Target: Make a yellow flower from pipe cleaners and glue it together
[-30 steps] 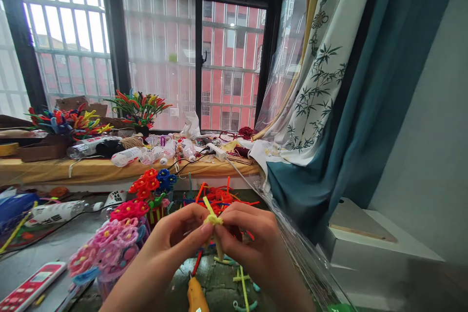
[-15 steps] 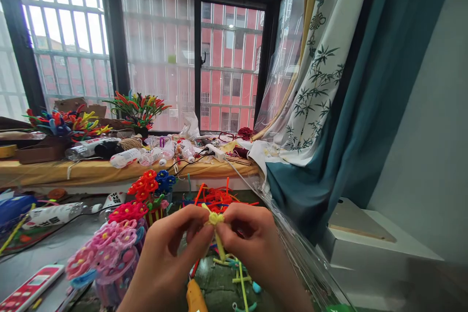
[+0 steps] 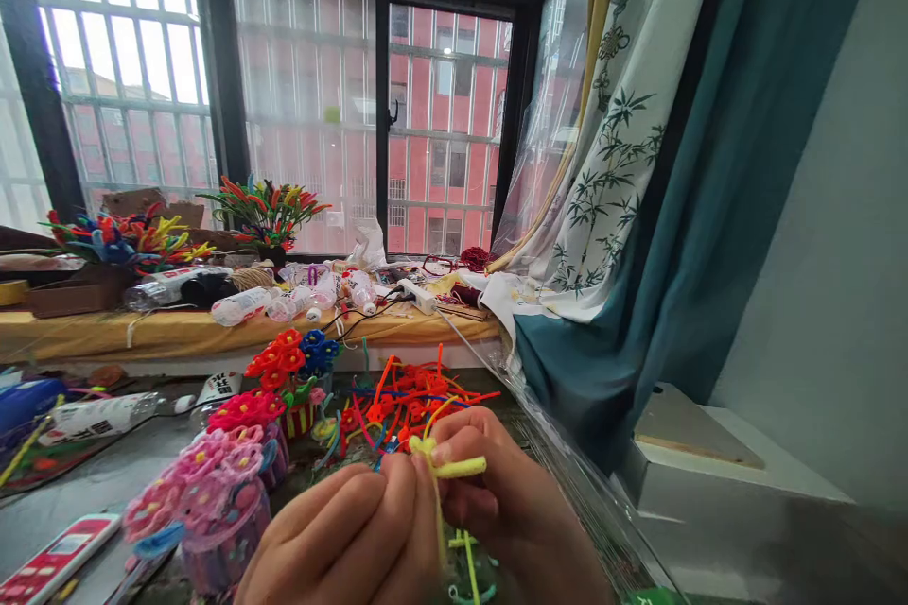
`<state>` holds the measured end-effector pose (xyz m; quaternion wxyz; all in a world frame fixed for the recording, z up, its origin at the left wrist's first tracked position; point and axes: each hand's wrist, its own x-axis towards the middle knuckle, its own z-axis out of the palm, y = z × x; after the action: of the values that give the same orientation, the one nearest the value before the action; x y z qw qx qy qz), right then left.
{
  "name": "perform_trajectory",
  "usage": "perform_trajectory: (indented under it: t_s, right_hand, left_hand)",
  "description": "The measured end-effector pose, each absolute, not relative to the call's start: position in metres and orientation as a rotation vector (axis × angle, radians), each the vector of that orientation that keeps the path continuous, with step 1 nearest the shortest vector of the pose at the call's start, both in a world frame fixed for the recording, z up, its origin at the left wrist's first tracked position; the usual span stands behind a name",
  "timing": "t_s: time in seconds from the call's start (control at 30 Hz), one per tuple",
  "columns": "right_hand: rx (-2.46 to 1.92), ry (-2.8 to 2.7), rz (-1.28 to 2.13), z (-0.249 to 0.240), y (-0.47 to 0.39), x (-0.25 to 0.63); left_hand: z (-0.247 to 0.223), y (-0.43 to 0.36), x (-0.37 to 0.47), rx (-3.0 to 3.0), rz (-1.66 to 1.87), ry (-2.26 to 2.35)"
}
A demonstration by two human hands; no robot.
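Yellow piece: I see the small, fuzzy yellow piece (image 3: 461, 468) between the two hands, in front of the camera and low in my view; a short arm of it sticks out to the right, and a knotted or bunched part sits at the fingertips.
Left hand: the left hand (image 3: 347, 529) has its fingers curled in, their tips closed on the yellow piece near the bunched part.
Right hand: the right hand (image 3: 511, 501) pinches the same piece between thumb and forefinger, the other fingers folded under.
Below the hands: I make out yellow-green strips (image 3: 469, 567) on the table (image 3: 92, 482), partly hidden by the right hand.
Beyond the hands: a loose heap of red stems (image 3: 418, 388) lies on the table, a few blue and yellow ones mixed in.
Left of the hands: pink fuzzy flowers (image 3: 213, 482) stand in a container, with red flowers (image 3: 282, 356) and blue flowers (image 3: 319, 352) behind them.
Far left: a red-and-white handset (image 3: 57, 553) lies near the flowers, and a labelled bottle (image 3: 106, 416) rests on its side farther back.
Windowsill: bottles, colourful stem bunches and a white power strip (image 3: 420, 296) sit on the cloth-covered sill (image 3: 177, 329).
Right side: a teal curtain (image 3: 681, 255) hangs beside a white box (image 3: 716, 492).
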<state>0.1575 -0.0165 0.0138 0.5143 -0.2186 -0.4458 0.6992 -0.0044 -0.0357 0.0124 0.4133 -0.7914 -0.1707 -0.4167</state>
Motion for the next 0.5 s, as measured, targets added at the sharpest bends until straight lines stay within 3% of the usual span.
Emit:
perform_trajectory:
  t_s: [0.07,0.3,0.5]
  right_hand:
    - [-0.565,-1.132,1.542,0.017,-0.018,0.158]
    - [-0.730,-1.524,0.563,0.022,-0.023,0.163]
    - [-0.654,-1.706,0.389,0.019,-0.021,0.163]
  left_hand:
    - [0.016,-0.032,-0.005,-2.083,-1.088,-0.497]
    - [0.033,-0.029,0.009,-2.545,-2.116,-1.516]
    - [0.035,-0.028,0.011,-2.670,-2.493,-1.783]
